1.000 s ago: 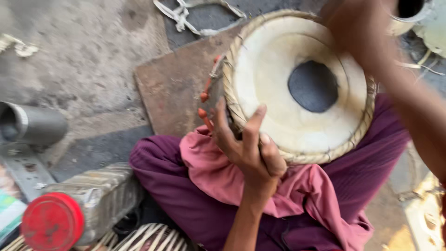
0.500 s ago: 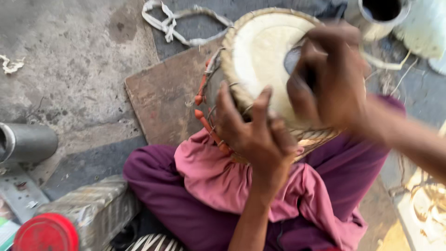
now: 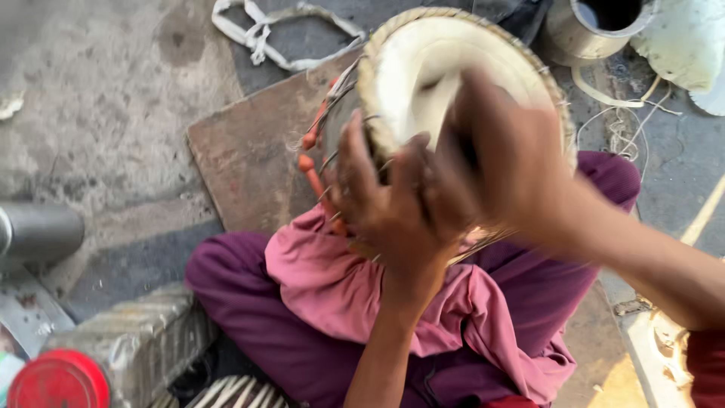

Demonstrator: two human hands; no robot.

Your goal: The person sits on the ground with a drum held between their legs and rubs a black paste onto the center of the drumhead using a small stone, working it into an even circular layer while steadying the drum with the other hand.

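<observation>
With the drum resting in your lap on the pink cloth, keep your left hand clamped on its near rim and your blurred right hand, fingers loosely curled, working flat on the skin.

The drum rests on the lap and fills the centre. The left hand covers its near rim; the right hand, blurred, covers the drumhead. Clear passage lies over the bare concrete floor at the upper left. The flat board left of the drum is unobstructed. Obstacles: a white strap on the ground above the board, a metal cylinder at the left edge, a ribbed container with a red cap at lower left, a metal pot and loose cords at upper right.
</observation>
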